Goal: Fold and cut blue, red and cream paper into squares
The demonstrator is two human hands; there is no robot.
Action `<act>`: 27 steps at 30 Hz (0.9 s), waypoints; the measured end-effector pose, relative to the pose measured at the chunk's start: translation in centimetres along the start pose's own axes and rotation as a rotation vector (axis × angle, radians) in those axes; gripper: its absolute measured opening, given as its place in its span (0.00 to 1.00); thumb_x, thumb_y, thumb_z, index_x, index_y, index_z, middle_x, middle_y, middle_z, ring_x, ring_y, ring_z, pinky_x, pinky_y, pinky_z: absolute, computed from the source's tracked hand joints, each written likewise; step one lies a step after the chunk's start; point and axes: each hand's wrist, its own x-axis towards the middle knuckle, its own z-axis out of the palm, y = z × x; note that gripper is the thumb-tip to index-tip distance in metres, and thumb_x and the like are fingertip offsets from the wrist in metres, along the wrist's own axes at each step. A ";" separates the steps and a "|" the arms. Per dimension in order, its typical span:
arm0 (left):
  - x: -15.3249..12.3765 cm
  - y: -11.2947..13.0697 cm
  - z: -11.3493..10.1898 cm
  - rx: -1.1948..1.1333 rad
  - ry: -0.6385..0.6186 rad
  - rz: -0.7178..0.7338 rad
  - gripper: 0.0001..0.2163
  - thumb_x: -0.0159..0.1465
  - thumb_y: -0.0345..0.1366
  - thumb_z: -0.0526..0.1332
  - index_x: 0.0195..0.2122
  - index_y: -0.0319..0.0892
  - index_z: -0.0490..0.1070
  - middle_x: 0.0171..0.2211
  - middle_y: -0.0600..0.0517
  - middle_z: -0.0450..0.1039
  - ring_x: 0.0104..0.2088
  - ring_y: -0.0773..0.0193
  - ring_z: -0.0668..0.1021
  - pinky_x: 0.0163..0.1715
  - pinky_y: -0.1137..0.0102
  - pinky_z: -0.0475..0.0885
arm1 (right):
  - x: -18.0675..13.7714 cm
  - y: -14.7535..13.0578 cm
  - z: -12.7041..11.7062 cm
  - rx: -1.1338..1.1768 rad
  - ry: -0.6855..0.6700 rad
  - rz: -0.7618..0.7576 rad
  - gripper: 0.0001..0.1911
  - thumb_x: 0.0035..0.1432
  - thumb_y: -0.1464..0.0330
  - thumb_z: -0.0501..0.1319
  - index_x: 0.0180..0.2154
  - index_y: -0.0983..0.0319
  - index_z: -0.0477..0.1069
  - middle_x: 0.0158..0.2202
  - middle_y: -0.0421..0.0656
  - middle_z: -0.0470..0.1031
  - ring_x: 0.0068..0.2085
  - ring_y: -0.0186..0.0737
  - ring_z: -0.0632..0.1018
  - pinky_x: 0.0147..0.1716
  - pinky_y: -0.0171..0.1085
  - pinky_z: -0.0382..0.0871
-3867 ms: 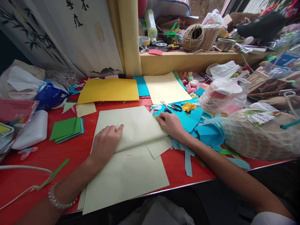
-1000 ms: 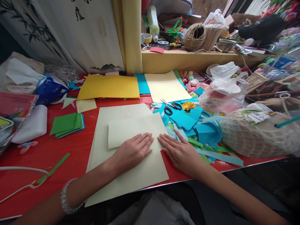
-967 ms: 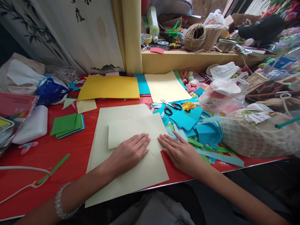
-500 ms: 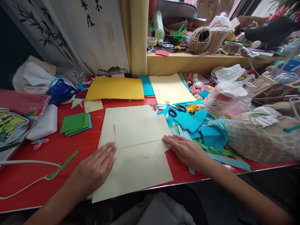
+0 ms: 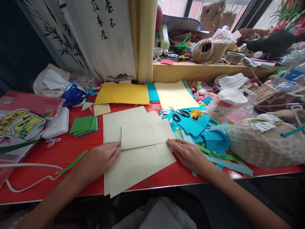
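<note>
A small pale cream sheet of paper point(image 5: 145, 135) lies over larger sheets of the same colour point(image 5: 138, 170), which overlap at different angles near the table's front edge. At the small sheet's left edge, my left hand point(image 5: 103, 159) has its fingers together and bent over the paper. On the opposite side my right hand point(image 5: 184, 151) holds the lower right corner, its fingers close together. Both thumbs are mostly hidden. Thin lines mark the paper close to my right hand. Black-handled scissors point(image 5: 177, 115) lie open beyond it on blue paper scraps point(image 5: 190, 125).
Yellow card point(image 5: 122, 93) and a cream sheet point(image 5: 176, 95) lie at the back. Green paper squares point(image 5: 83, 125) and a white cable point(image 5: 30, 166) are to the left. A net-wrapped bundle point(image 5: 264, 143) and a plastic bag point(image 5: 235, 98) crowd the right side.
The larger sheets have slid and turned under the small one, their lower corner moving up and right. My left hand shifted slightly right with its fingers more bent. The camera view tilted up a little.
</note>
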 end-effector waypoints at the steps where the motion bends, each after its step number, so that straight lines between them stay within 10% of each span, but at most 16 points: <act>1: 0.5 0.0 -0.2 -0.104 -0.017 -0.142 0.19 0.65 0.44 0.46 0.39 0.42 0.75 0.43 0.46 0.77 0.44 0.52 0.77 0.44 0.61 0.70 | -0.1 0.0 0.2 0.008 0.029 0.008 0.17 0.63 0.73 0.49 0.53 0.65 0.66 0.53 0.44 0.71 0.52 0.40 0.73 0.54 0.40 0.67; 9: 4.4 1.4 0.8 -0.933 0.215 -0.645 0.25 0.55 0.49 0.60 0.52 0.44 0.61 0.51 0.43 0.65 0.46 0.56 0.73 0.38 0.66 0.69 | -0.3 0.0 0.3 0.075 0.066 0.032 0.16 0.64 0.70 0.51 0.51 0.64 0.68 0.51 0.44 0.72 0.52 0.40 0.73 0.54 0.41 0.67; 20: 7.2 -0.1 1.3 -0.149 0.035 -0.426 0.28 0.59 0.47 0.52 0.58 0.38 0.55 0.57 0.38 0.58 0.58 0.47 0.59 0.52 0.57 0.59 | -0.4 0.2 0.4 0.087 0.080 0.000 0.14 0.64 0.71 0.51 0.49 0.63 0.68 0.50 0.44 0.73 0.52 0.39 0.73 0.55 0.41 0.66; 27: 11.0 -2.3 -0.4 -0.175 -0.337 -0.356 0.27 0.49 0.55 0.59 0.44 0.40 0.64 0.50 0.42 0.64 0.47 0.49 0.71 0.40 0.64 0.66 | -0.1 -0.2 0.3 0.048 0.171 -0.032 0.11 0.62 0.73 0.53 0.43 0.64 0.71 0.44 0.46 0.77 0.46 0.40 0.77 0.49 0.40 0.69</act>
